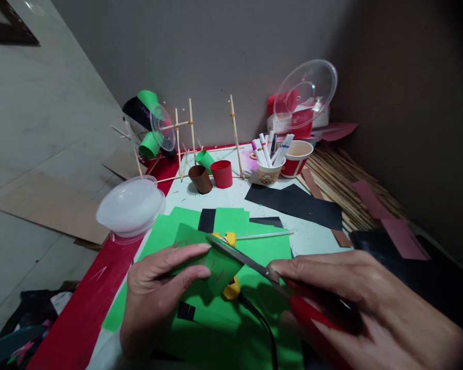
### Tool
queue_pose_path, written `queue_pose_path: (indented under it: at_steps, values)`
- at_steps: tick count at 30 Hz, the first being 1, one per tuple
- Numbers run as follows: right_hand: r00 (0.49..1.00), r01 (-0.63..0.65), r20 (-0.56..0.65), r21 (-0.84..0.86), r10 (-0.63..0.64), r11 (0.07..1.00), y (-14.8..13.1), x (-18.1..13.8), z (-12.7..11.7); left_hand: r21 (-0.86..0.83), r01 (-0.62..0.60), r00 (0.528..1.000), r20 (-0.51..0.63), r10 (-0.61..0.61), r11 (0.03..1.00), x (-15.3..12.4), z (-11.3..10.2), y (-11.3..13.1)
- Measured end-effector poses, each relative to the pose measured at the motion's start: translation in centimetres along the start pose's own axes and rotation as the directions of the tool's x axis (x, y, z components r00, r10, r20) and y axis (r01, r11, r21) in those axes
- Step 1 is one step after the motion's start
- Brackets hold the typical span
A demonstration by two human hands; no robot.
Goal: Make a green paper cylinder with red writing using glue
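Observation:
Between its thumb and fingers, my left hand [158, 293] pinches a small piece of green paper [189, 239] that carries pencil-like marks. My right hand [343, 298] grips the red handles of a pair of scissors [250, 263]. The scissor blades look nearly closed and lie along the upper right edge of the paper piece; whether they are cutting into it I cannot tell. Beneath both hands are larger green paper sheets [270, 298]. Partly hidden behind the held piece is a yellow glue gun [231, 289] with a black cord and a clear glue stick [264, 235].
Clear plastic lids [131, 205] stand at the left edge. Behind are a stick frame [235, 133], a brown paper tube [200, 179] and a red paper tube [221, 173]. A cup of markers [270, 172], black paper [293, 203] and wooden sticks [343, 180] lie toward the right.

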State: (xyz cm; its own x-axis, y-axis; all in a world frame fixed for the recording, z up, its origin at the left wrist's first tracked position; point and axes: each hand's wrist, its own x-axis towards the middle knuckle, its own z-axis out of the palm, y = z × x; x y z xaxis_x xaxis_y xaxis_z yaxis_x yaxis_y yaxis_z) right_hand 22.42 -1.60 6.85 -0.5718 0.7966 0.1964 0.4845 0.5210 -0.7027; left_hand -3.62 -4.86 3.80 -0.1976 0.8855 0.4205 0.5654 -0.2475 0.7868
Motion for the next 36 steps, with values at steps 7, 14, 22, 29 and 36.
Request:
queue_pose_path:
  at_steps: [7,14,22,29,36]
  values:
    - [0.989,-0.147,0.000,0.077,0.148,0.986,-0.1,0.1,0.2,-0.027,-0.035,0.999,0.018,0.035,0.999,-0.2,0.0,0.0]
    - [0.974,-0.221,-0.017,0.135,0.225,0.966,0.0,-0.3,1.1,-0.086,-0.059,0.998,0.016,0.061,0.995,-0.3,0.4,0.6]
    - [0.957,-0.271,-0.059,0.158,0.283,0.950,0.4,-1.1,2.2,-0.081,-0.047,0.999,0.005,0.048,0.996,-0.8,0.3,0.2]
    - [0.972,-0.204,-0.090,0.149,0.218,0.968,0.4,-1.1,2.0,-0.079,-0.023,0.999,0.034,0.026,0.997,-0.7,0.5,0.2]
    - [0.992,-0.122,0.032,0.039,0.121,0.992,-0.4,0.0,0.6,-0.067,0.013,1.000,0.019,-0.012,0.998,-0.6,0.7,0.8]
